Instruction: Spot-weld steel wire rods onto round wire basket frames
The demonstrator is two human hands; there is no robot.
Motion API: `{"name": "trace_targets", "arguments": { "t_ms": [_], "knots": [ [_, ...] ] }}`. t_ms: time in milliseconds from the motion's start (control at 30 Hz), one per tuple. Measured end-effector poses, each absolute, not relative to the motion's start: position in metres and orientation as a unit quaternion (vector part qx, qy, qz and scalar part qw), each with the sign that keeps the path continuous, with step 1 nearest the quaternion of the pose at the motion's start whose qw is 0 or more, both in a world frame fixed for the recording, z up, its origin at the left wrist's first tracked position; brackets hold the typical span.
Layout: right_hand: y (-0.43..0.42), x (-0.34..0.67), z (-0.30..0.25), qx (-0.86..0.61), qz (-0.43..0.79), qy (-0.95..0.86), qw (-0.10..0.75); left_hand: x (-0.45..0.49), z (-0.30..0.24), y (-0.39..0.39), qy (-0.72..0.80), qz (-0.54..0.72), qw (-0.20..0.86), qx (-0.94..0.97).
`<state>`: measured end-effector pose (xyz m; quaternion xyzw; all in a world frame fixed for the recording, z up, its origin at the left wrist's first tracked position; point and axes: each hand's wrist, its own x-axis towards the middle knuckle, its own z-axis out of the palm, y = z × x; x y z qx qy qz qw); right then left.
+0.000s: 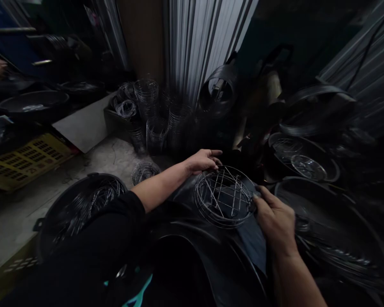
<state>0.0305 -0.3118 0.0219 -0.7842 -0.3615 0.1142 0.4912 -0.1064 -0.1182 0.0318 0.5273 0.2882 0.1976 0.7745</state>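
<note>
Pinching a wire rack, right fingers face loosely parted left fingers; crate marking unreadable.

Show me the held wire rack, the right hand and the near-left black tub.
Wire rack (235, 196), head view: inner crosswire.
Right hand (277, 221), head view: back of hand.
Black tub (38, 224), head view: side handle.
</note>
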Motion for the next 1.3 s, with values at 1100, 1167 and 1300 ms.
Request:
{"name": "trace_targets", "arguments": {
  "t_ms": [1100, 1167, 1300],
  "knots": [
    [-0.327, 0.007, 0.001, -0.798, 0.265, -0.211, 0.498, -0.088, -0.024, -0.128, 0.325, 0.288, 0.768, 0.47],
    [-0.332, 0.005, -0.002, -0.786, 0.293, -0.206, 0.504, -0.089, -0.025, -0.13, 0.319, 0.289, 0.778, 0.457],
    [-0.333, 0.012, 0.001, -0.796, 0.26, -0.198, 0.509, -0.094, -0.026, -0.132, 0.315, 0.292, 0.792, 0.433]
  ]
}}
